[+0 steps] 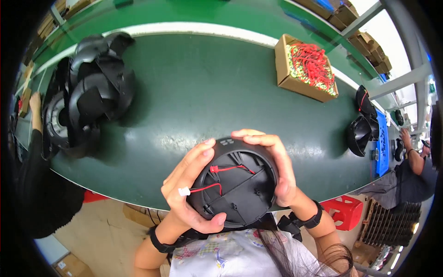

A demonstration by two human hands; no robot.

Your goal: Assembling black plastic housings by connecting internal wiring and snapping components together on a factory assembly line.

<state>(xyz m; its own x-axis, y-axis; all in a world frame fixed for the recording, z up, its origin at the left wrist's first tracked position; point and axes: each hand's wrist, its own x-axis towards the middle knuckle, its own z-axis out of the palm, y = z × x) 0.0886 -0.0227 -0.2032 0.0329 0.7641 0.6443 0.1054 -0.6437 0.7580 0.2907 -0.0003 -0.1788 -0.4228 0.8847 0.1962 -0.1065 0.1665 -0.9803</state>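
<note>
Between both hands I hold a round black plastic housing (247, 198), its hollow inside facing up at me, over the near edge of the green table. My left hand (191, 189) wraps its left side, thumb at the lower rim. My right hand (277, 166) grips the upper right side, fingers over the far rim. Red and black wires run inside the housing. One ends in a red connector (214, 169); another leads out past my left fingers to a white connector (184, 191).
A cardboard box (300, 85) full of red-wired parts stands at the far right. Black curved plastic shells (97, 87) are piled at the left. More black shells (362, 131) lie by a blue tray (382, 143) on the right. People sit at both sides; a red stool (342, 212) stands below.
</note>
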